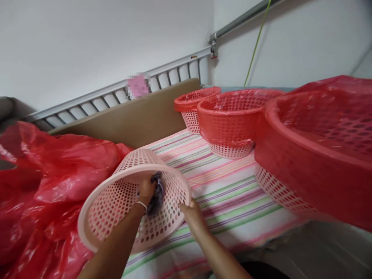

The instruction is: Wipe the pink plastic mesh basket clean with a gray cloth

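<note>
A pale pink perforated plastic basket (100, 205) lies tipped on its side, its mouth towards me. My left hand (147, 190) reaches inside it, closed around a dark grey-purple cloth (158, 195) that is bunched near the inner wall. A light bracelet sits on that wrist. My right hand (190, 213) grips the basket's rim at the right, with the thumb over the edge and the other fingers hidden behind it.
Red plastic bags (58, 170) lie heaped at the left. Along the right stand a small basket (192, 120), a middle basket (226, 124) and a near large basket (290, 186), each lined with red plastic. Beneath is a striped sheet (186, 166); a radiator (113, 97) runs behind the headboard (139, 116).
</note>
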Tool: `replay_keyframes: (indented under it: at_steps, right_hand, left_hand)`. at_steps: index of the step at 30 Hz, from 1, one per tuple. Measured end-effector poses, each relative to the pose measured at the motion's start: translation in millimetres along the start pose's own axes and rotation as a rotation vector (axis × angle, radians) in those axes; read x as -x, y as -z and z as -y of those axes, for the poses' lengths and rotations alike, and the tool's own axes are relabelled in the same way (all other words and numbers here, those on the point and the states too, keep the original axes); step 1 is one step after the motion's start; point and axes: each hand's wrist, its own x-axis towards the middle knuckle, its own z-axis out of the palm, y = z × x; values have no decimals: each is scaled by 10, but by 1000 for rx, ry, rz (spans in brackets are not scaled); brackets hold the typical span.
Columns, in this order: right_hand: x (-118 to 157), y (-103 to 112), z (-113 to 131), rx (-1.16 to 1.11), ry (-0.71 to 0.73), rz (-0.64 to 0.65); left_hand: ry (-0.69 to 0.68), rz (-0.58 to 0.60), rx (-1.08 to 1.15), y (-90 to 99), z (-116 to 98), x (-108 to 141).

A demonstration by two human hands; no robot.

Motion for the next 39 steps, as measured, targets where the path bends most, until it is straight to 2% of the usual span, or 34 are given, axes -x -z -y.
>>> replay_keyframes:
  at_steps: [3, 6, 11, 15, 19, 24, 27, 29, 31, 32, 34, 36, 39]
  right_hand:
    - [10, -41, -43, -33, -37, 17]
    - [1, -76, -82, -58, -70, 7]
    - [6, -93, -80, -114, -106, -10]
    - [30, -91, -75, -129, -127, 0]
    - [44, -90, -93, -133, -107, -9]
    - [79, -98, -65, -145, -36, -15]
    - [136, -121, -40, -143, -29, -3]
    - [203, -157, -56, -140, -35, 4]
    - [292, -209, -103, -153, -70, 40]
    - [340, -236, -133, -173, -104, 76]
    - [415, -279, -180, -227, -190, 155]
    - [431, -283, -172, -254, -246, 203]
    - [301, -192, -35, -177, -147, 165]
  left_hand:
    - [26, -55, -62, -25, 100, -205]
    - [73, -77, -105, -95, 161, -309]
    - [23, 30, -89, -129, 139, -209]
    - [-19, 89, -66, -116, 22, 139]
    - [-91, 128, -25, -72, -162, 670]
    - [-234, 214, 55, 55, -330, 1392]
    - [-340, 312, 115, 184, -324, 1628]
    - [-354, 294, 102, 315, -301, 1590]
    - [-290, 144, 24, 460, -284, 1383]
    - [-223, 26, -44, 519, -278, 1232]
    - [-172, -84, -93, 571, -258, 891]
    - [-139, -105, -136, 509, -209, 574]
    - [-77, -14, -203, 257, -79, 255]
